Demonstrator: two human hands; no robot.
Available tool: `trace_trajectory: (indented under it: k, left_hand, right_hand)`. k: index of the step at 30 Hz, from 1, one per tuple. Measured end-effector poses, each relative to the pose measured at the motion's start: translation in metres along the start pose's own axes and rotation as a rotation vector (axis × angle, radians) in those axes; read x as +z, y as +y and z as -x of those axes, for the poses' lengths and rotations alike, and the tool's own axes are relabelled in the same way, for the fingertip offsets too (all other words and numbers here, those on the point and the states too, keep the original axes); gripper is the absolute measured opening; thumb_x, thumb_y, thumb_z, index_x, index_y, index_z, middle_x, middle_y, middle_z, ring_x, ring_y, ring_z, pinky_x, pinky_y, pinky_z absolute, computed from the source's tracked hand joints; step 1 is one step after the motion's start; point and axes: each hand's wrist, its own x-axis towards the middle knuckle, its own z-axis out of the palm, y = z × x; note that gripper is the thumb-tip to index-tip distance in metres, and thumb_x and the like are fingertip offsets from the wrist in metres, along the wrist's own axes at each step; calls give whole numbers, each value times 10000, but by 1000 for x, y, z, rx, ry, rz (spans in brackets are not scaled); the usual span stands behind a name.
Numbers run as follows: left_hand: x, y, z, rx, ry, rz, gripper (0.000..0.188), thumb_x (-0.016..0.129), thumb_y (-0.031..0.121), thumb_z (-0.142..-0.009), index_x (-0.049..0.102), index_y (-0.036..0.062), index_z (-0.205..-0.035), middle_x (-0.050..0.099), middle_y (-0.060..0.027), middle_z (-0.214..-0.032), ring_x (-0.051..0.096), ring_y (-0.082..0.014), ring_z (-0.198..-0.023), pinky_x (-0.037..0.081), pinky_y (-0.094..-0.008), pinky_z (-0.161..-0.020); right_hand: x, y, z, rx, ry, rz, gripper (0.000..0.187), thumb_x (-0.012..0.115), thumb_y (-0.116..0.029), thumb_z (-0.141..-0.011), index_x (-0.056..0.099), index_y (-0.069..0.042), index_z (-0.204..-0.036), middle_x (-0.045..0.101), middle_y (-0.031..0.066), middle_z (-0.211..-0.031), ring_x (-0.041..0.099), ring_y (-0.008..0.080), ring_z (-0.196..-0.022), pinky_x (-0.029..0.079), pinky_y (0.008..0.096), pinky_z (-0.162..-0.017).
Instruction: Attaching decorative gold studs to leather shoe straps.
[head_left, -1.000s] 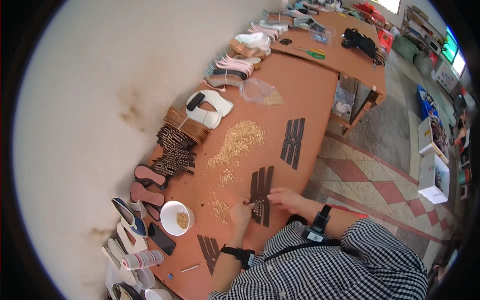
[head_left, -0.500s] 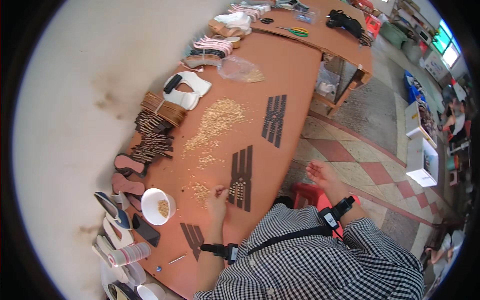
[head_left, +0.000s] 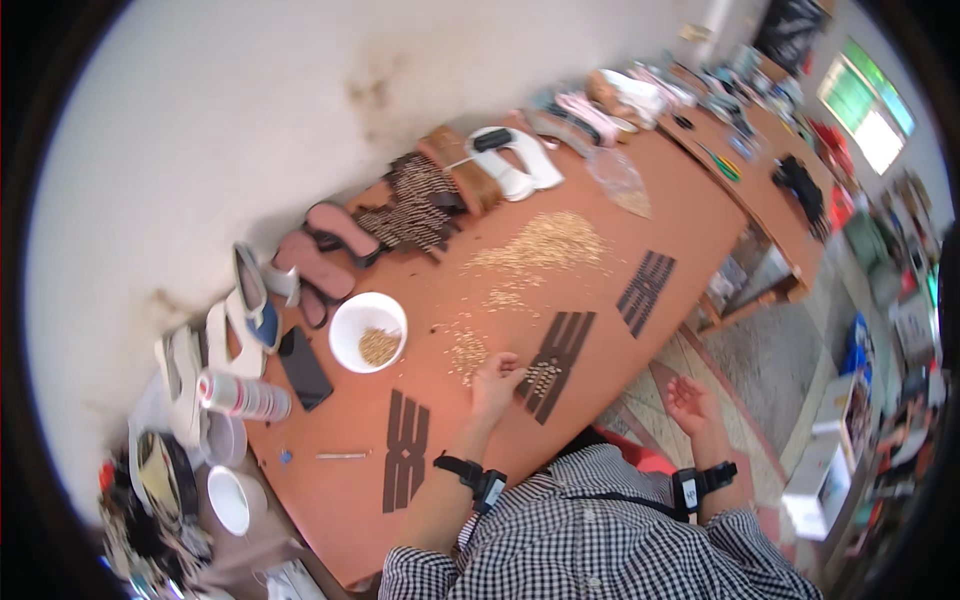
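Dark brown straps (head_left: 553, 362), studded with small gold beads, lie near the table's (head_left: 600, 300) front edge, touching the left hand (head_left: 494, 384), fingers pinched together. Right hand (head_left: 692, 403) hangs open beyond the edge.

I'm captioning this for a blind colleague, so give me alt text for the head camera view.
A person in a checked shirt rests the left hand on a set of dark brown straps on an orange table, while the open right hand hangs off its edge. Small golden pieces lie scattered nearby, beside a white bowl and shoes along the wall.
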Motion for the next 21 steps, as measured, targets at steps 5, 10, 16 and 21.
trace_trajectory:
  k: [5,10,16,21]
  left_hand:
    - [-1,-11,1,-53,58,249,244,629,55,-738,552,-6,-961,590,-62,-803,567,-107,-727,476,-223,-636]
    - [-7,9,10,-139,63,380,180,571,39,-794,522,6,-963,551,-28,-769,541,-78,-659,451,-196,-559]
    - [-6,18,15,-66,286,502,113,569,84,-803,541,33,-900,543,-10,-704,519,-70,-556,432,-194,-479]
    - [9,9,8,-19,485,488,149,570,94,-806,532,37,-939,546,-2,-705,523,-68,-571,425,-195,-491]
  right_hand:
    - [57,-2,-13,98,-143,210,125,566,-122,-786,547,-34,-873,579,67,-821,562,182,-742,474,300,-642]
    - [83,-6,-26,322,-425,553,82,570,-122,-764,577,-46,-793,603,44,-778,574,179,-747,474,321,-667]
    - [11,-41,-128,912,-492,972,269,573,-241,-790,585,-40,-968,601,97,-979,563,231,-925,449,379,-800]
    - [1,-33,-201,1315,-455,898,231,590,-235,-796,545,-84,-965,582,17,-704,554,181,-647,456,255,-595]
